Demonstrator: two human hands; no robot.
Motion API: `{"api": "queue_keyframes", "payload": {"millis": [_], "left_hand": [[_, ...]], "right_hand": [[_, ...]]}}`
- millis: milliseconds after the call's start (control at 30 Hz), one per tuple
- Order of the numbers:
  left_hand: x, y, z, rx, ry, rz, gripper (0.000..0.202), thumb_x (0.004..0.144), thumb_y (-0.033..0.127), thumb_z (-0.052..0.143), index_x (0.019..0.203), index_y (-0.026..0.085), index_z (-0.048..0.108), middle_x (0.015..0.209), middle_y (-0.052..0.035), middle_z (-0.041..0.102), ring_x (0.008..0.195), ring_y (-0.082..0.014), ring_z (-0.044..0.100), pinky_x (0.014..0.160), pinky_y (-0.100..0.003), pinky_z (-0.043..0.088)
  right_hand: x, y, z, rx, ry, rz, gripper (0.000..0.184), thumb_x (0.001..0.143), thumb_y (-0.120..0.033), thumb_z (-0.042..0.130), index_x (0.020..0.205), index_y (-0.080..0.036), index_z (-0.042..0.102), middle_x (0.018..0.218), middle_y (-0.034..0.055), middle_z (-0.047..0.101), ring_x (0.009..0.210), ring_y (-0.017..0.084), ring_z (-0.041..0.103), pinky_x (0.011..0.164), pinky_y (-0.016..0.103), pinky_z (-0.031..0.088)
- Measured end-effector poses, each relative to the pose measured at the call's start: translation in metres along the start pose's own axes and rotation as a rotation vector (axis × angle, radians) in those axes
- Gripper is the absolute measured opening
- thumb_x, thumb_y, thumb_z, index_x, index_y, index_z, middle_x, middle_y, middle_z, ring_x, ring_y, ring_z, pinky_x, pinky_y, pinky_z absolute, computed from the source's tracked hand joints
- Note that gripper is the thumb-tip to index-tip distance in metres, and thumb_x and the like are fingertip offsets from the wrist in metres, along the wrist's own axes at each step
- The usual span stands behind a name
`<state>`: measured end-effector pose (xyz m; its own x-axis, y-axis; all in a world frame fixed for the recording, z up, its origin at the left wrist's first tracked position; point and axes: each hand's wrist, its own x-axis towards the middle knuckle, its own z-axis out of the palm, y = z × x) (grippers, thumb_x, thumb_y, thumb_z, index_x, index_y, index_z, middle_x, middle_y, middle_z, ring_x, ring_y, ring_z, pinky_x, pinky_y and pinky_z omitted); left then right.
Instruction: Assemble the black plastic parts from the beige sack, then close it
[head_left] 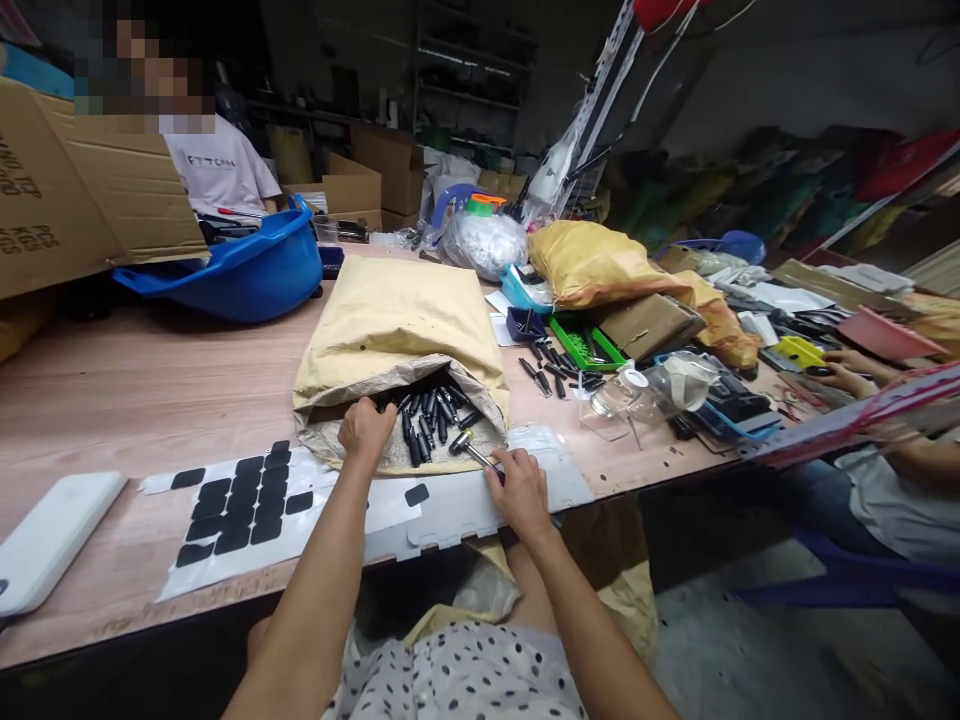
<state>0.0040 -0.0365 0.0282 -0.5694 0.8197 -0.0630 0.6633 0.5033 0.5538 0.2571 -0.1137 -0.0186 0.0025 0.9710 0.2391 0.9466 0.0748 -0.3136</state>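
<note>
While a small hammer [477,455] is gripped by its handle in the right hand [521,490], its head is held at the lip of an open yellow sack [405,300]. The left hand [366,430] is placed at the sack's mouth with its fingers curled; whether a piece is pinched in that grip cannot be told. Black pieces [427,418] are heaped inside the mouth, between the hands. Under the right hand, the bench edge is covered by a pale board [566,468]. To the left, black patches [246,497] are laid out on a white sheet [210,578], with a white case [60,540] beyond. Past the sack, the left side of the bench [187,380] is taken up by a blue basin [247,275] and a cardboard box [97,190]. The right side is crowded by a green tray [562,338], a clear jar [613,396] and a bulging orange-yellow bag [592,262]. A co-worker's hand [847,372] is seen at far right.
</note>
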Motion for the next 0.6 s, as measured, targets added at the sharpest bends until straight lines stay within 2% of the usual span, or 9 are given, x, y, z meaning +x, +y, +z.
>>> {"api": "queue_keyframes", "payload": {"millis": [67,167,300,400,467,533,600], "left_hand": [[0.009,0.01,0.001,0.036,-0.064,-0.069,0.024,0.078,0.04,0.067,0.081,0.016,0.072,0.099,-0.0243,0.074,0.095,-0.0394,0.071,0.074,-0.045,0.052],[0.008,0.007,0.0,0.033,-0.081,-0.082,0.02,0.079,0.037,0.069,0.082,0.017,0.07,0.104,-0.0233,0.074,0.1,-0.0388,0.07,0.077,-0.046,0.052],[-0.011,-0.016,-0.011,-0.024,0.021,-0.04,0.015,0.083,0.036,0.066,0.089,0.022,0.067,0.098,-0.013,0.075,0.094,-0.0322,0.07,0.074,-0.04,0.051],[-0.034,-0.036,-0.019,-0.103,0.088,0.072,0.014,0.083,0.036,0.065,0.088,0.024,0.064,0.09,-0.0059,0.074,0.086,-0.0257,0.069,0.072,-0.033,0.048],[-0.051,-0.048,-0.018,-0.173,0.033,0.176,0.012,0.081,0.035,0.065,0.085,0.024,0.064,0.083,-0.0017,0.073,0.078,-0.0209,0.066,0.07,-0.03,0.047],[-0.067,-0.058,-0.013,-0.209,-0.086,0.284,0.009,0.078,0.032,0.066,0.081,0.024,0.064,0.076,0.0015,0.07,0.071,-0.0178,0.063,0.068,-0.027,0.046],[-0.08,-0.068,-0.006,-0.206,-0.177,0.399,0.006,0.075,0.029,0.066,0.077,0.024,0.064,0.074,0.0024,0.068,0.072,-0.0172,0.062,0.069,-0.027,0.046]], "right_hand": [[-0.006,0.0,0.006,-0.035,0.042,-0.02,0.024,0.092,-0.031,0.059,0.112,-0.023,0.07,0.102,0.0098,0.063,0.097,0.026,0.054,0.081,0.034,0.039],[-0.011,0.001,0.009,-0.065,0.099,-0.058,0.02,0.095,-0.031,0.055,0.107,-0.021,0.067,0.1,0.009,0.061,0.094,0.025,0.052,0.081,0.034,0.037],[-0.009,0.0,0.014,-0.108,0.12,-0.085,0.012,0.096,-0.027,0.054,0.093,-0.021,0.063,0.093,0.0066,0.059,0.09,0.023,0.05,0.077,0.032,0.034],[-0.006,-0.001,0.017,-0.136,0.134,-0.077,0.009,0.095,-0.026,0.056,0.091,-0.021,0.061,0.092,0.0062,0.058,0.089,0.023,0.049,0.075,0.031,0.032],[-0.004,-0.001,0.018,-0.14,0.125,-0.07,0.008,0.095,-0.026,0.056,0.091,-0.021,0.061,0.092,0.0066,0.059,0.089,0.023,0.049,0.075,0.032,0.033],[-0.002,-0.001,0.017,-0.125,0.098,-0.054,0.008,0.095,-0.026,0.055,0.092,-0.02,0.06,0.093,0.0072,0.06,0.09,0.023,0.05,0.075,0.032,0.034],[0.001,0.0,0.015,-0.081,0.065,-0.028,0.008,0.095,-0.026,0.055,0.093,-0.021,0.06,0.094,0.0077,0.061,0.092,0.023,0.052,0.076,0.033,0.035]]}}
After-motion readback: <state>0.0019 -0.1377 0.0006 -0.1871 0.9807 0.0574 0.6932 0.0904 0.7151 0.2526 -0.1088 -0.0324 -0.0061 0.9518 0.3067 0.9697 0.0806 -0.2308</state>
